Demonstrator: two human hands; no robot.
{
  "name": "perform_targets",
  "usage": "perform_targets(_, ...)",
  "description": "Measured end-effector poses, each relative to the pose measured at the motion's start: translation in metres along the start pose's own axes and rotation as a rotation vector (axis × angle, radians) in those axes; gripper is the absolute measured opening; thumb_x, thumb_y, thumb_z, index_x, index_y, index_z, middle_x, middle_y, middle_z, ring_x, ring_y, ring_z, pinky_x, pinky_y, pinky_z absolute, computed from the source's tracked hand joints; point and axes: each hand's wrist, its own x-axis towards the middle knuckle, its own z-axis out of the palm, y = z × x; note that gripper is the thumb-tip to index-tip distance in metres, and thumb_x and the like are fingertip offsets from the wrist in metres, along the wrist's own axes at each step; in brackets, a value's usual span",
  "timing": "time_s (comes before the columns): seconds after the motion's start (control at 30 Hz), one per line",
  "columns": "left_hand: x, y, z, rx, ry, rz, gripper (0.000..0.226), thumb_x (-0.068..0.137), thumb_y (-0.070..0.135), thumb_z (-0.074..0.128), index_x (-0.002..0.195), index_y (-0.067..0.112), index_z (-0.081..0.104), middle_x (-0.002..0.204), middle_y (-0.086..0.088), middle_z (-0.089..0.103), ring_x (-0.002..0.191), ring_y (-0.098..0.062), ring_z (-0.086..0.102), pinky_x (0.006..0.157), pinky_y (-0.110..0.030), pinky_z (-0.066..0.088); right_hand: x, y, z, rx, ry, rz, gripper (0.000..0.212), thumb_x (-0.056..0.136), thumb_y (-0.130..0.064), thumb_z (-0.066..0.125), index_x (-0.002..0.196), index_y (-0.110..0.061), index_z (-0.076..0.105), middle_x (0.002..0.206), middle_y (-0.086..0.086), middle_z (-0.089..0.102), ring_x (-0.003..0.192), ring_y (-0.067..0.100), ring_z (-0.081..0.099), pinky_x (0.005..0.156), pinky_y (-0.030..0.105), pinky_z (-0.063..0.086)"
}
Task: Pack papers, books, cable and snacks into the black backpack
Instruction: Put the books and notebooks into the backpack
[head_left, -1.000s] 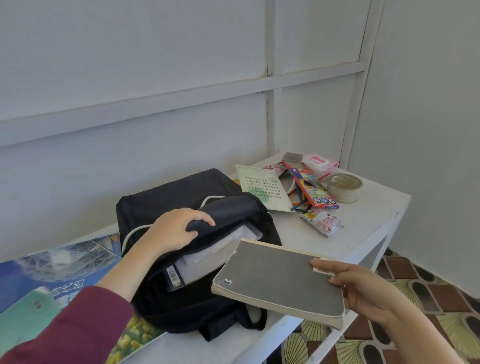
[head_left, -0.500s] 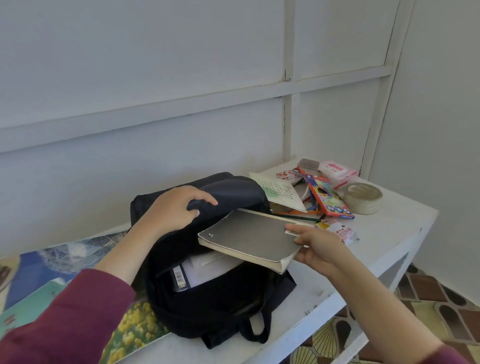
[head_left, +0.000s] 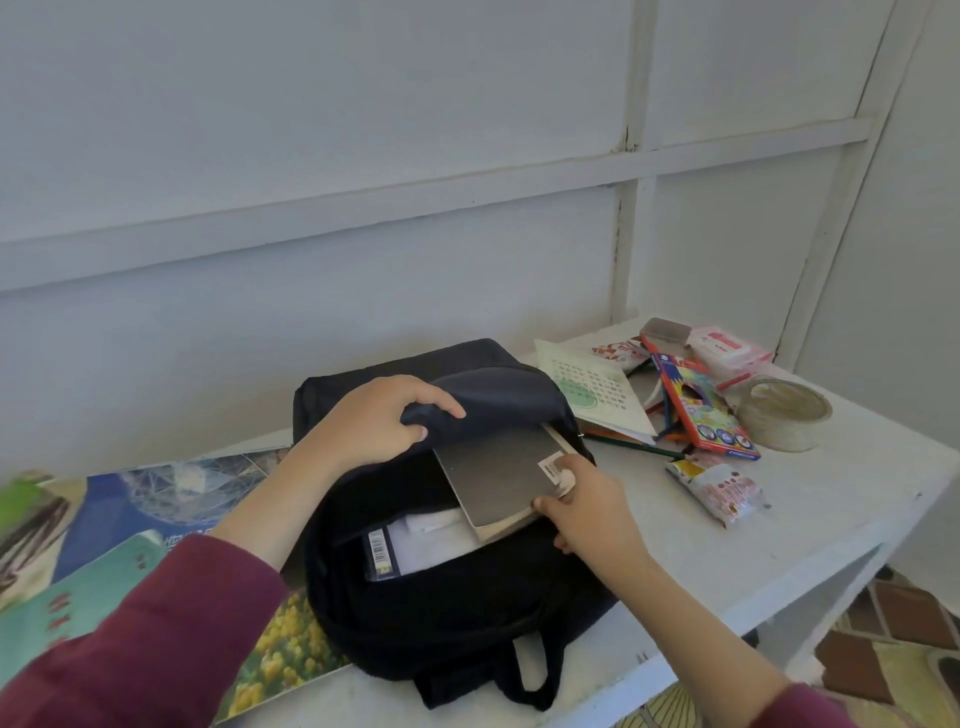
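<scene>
Black backpack (head_left: 447, 618), 1 on the white table (head_left: 810, 499), lies unzipped, its top flap lifted in the curled fingers of the left hand (head_left: 369, 426), while 1 gray book (head_left: 498, 467) sits half inside the opening, its near corner pinched between thumb and fingers of the outstretched right hand (head_left: 587, 512).

A: What does the person wear?
B: A long-sleeved top in dark maroon, plain cloth of one colour.
A: How much of it shows?
B: The left sleeve (head_left: 145, 639) fills the lower left corner and ends partway along the forearm in a soft, rounded cuff. Of the right sleeve (head_left: 802, 709) only a short stretch shows at the bottom edge.
A: And past the cuffs?
B: Bare forearms, and the left hand (head_left: 374, 421) and right hand (head_left: 592, 512) are bare too.
</scene>
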Motion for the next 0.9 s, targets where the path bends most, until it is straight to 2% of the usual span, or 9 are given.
perform_targets(0.07,0.002,0.000,0.000,0.000,-0.005,-0.005,0.047,0.085,0.006,0.060,0.098,0.052,0.060,0.119,0.016,0.056,0.113,-0.008,0.049,0.096,-0.031,0.040,-0.007,0.002,0.003,-0.387,0.137,-0.207,0.037,0.093,-0.031,0.054,0.128,-0.023,0.046,0.114,0.000,0.057,0.090,0.010,0.055,0.073,0.019,0.044)
perform_targets(0.1,0.003,-0.001,0.000,-0.002,-0.002,-0.006,0.048,0.085,0.006,0.060,0.097,0.052,0.060,0.119,0.016,0.057,0.113,-0.008,0.049,0.096,-0.031,0.040,-0.011,0.005,0.006,-0.483,0.167,-0.335,0.037,0.095,-0.034,0.048,0.130,-0.024,0.045,0.123,-0.001,0.053,0.105,0.011,0.051,0.085,0.021,0.041)
perform_targets(0.13,0.004,-0.001,-0.001,-0.006,0.004,-0.004,0.049,0.084,0.006,0.060,0.097,0.053,0.060,0.118,0.016,0.057,0.113,-0.008,0.049,0.096,-0.031,0.041,-0.015,0.008,0.009,-0.539,0.142,-0.448,0.039,0.097,-0.036,0.044,0.135,-0.027,0.042,0.135,0.000,0.046,0.120,0.014,0.044,0.098,0.026,0.035)
perform_targets(0.2,0.005,-0.001,-0.003,-0.019,0.010,0.001,0.049,0.084,0.005,0.061,0.096,0.052,0.061,0.117,0.018,0.057,0.113,-0.006,0.049,0.096,-0.031,0.040,-0.020,0.014,0.012,-0.671,-0.012,-0.560,0.048,0.098,-0.041,0.036,0.144,-0.034,0.027,0.155,0.000,0.019,0.142,0.020,0.016,0.115,0.042,0.008)
perform_targets(0.23,0.005,0.000,-0.004,-0.025,0.012,0.002,0.048,0.084,0.005,0.061,0.097,0.052,0.061,0.118,0.019,0.057,0.113,-0.005,0.048,0.097,-0.029,0.040,-0.019,0.017,0.012,-0.738,-0.089,-0.556,0.051,0.098,-0.044,0.032,0.147,-0.038,0.017,0.159,-0.001,0.005,0.146,0.021,0.002,0.114,0.049,-0.005)
perform_targets(0.3,0.007,0.003,-0.008,-0.031,0.012,0.007,0.048,0.084,0.005,0.061,0.098,0.050,0.062,0.119,0.019,0.056,0.114,-0.004,0.048,0.097,-0.028,0.038,-0.012,0.021,0.014,-0.832,-0.164,-0.522,0.052,0.099,-0.045,0.024,0.147,-0.043,0.003,0.158,-0.001,-0.009,0.145,0.023,-0.011,0.108,0.055,-0.017)
perform_targets(0.53,0.008,0.006,-0.014,-0.048,0.031,0.028,0.050,0.082,0.003,0.061,0.097,0.050,0.064,0.110,0.021,0.059,0.106,-0.003,0.051,0.093,-0.031,0.042,0.024,0.008,0.030,-0.844,-0.137,-0.485,0.052,0.102,-0.032,0.029,0.148,-0.040,0.007,0.159,0.005,-0.004,0.145,0.028,-0.006,0.109,0.062,-0.005)
perform_targets(0.8,0.007,0.005,-0.013,-0.012,0.075,0.040,0.036,0.087,0.014,0.062,0.102,0.047,0.064,0.108,0.018,0.057,0.101,0.000,0.047,0.087,-0.022,0.034,0.059,-0.017,0.044,-0.806,-0.095,-0.432,0.050,0.101,-0.038,0.029,0.149,-0.035,0.014,0.158,0.007,0.006,0.145,0.027,0.003,0.112,0.056,0.002)
perform_targets(0.9,0.008,0.003,-0.012,0.024,0.085,0.061,0.035,0.088,0.014,0.060,0.104,0.045,0.064,0.101,0.021,0.056,0.095,0.000,0.049,0.084,-0.019,0.039,0.059,-0.018,0.044,-0.777,-0.096,-0.439,0.053,0.100,-0.040,0.031,0.149,-0.030,0.014,0.158,0.008,0.005,0.145,0.027,0.003,0.113,0.054,0.001)
